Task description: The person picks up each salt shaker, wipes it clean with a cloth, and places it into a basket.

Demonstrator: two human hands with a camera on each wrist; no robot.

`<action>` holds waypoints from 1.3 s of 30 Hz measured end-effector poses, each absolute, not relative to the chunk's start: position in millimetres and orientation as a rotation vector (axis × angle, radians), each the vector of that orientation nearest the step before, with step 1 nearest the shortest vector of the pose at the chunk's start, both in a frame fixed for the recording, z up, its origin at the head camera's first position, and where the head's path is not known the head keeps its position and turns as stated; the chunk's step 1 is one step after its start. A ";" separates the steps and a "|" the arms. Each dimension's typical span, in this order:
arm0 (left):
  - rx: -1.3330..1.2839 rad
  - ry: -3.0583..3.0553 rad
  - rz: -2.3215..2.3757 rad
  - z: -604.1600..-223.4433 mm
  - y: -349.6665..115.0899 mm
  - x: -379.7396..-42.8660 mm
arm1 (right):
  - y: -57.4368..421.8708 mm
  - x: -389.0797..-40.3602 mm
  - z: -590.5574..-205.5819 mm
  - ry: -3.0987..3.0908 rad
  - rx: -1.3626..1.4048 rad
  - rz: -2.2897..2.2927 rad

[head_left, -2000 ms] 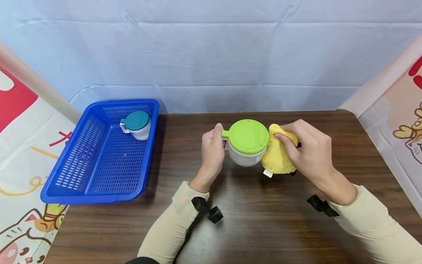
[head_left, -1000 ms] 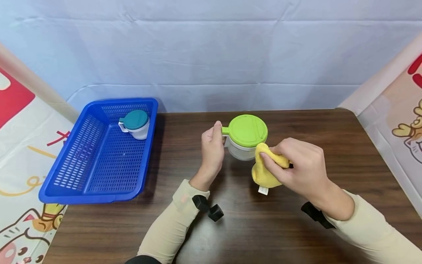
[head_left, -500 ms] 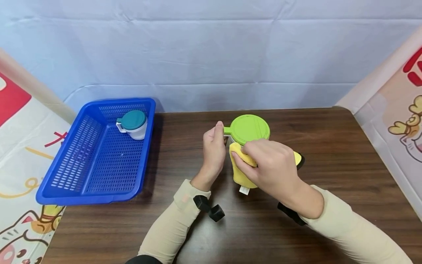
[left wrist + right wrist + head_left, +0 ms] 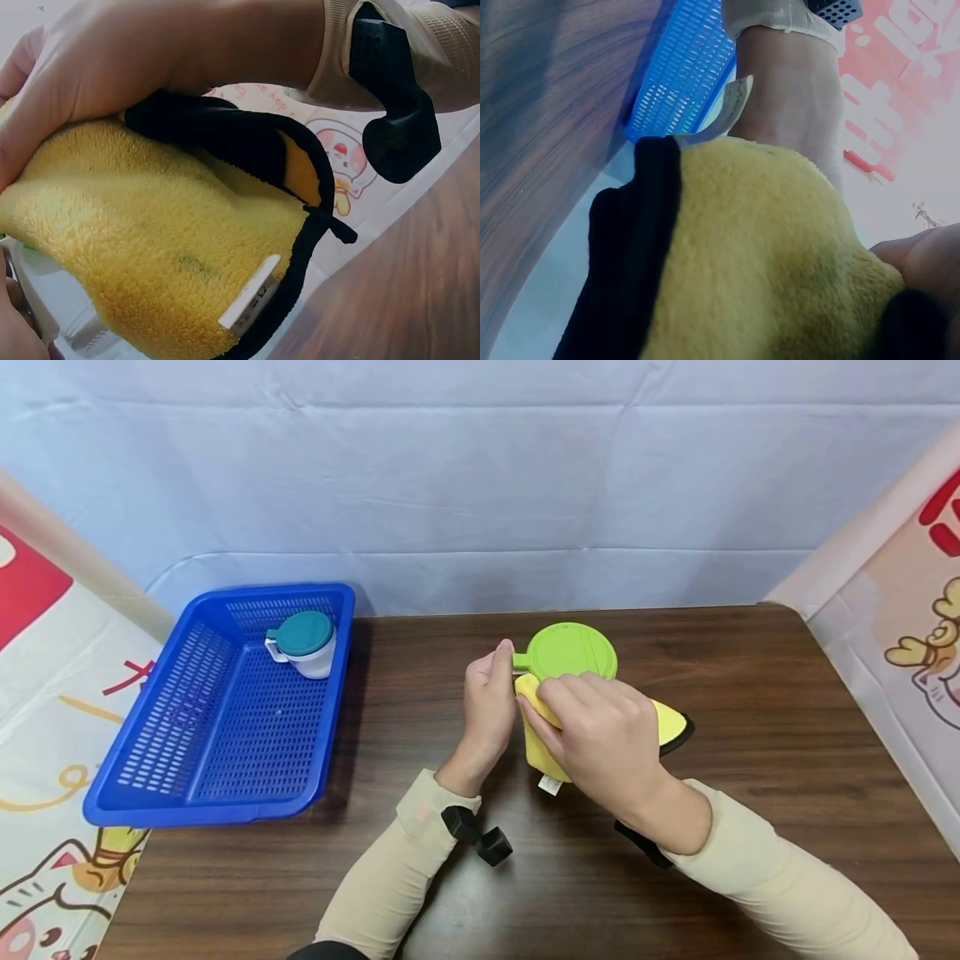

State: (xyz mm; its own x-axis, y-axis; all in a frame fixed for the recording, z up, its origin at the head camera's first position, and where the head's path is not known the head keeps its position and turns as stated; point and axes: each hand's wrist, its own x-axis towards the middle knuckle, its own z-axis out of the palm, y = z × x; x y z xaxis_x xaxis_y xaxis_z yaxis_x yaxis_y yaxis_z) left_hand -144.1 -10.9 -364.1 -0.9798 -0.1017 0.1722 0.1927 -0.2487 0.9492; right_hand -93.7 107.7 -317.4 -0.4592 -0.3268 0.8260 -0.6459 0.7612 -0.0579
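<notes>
No lettering can be read on the cloth tag (image 4: pixel 250 296) or printed backdrop (image 4: pixel 877 116).

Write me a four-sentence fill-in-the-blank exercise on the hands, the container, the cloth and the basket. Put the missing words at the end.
1. The lid of the container held by the left hand is ____.
2. The cloth in the right hand is ____ with a black edge.
3. The basket stands toward the person's ____ side of the table.
4. Inside the basket there is ____ lidded cup.

Missing words: green; yellow; left; one.
</notes>
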 end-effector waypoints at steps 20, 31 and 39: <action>-0.120 -1.875 -2.192 -368.3 -12.6 -143.0 | 103.5 -95.8 -317.4 -2.157 0.693 0.364; -0.092 -1.864 -2.196 -369.7 -15.1 -144.0 | 111.1 -96.0 -317.0 -2.159 0.756 0.342; -0.097 -1.862 -2.200 -368.6 -18.2 -145.5 | 119.2 -95.9 -316.4 -2.106 0.781 0.431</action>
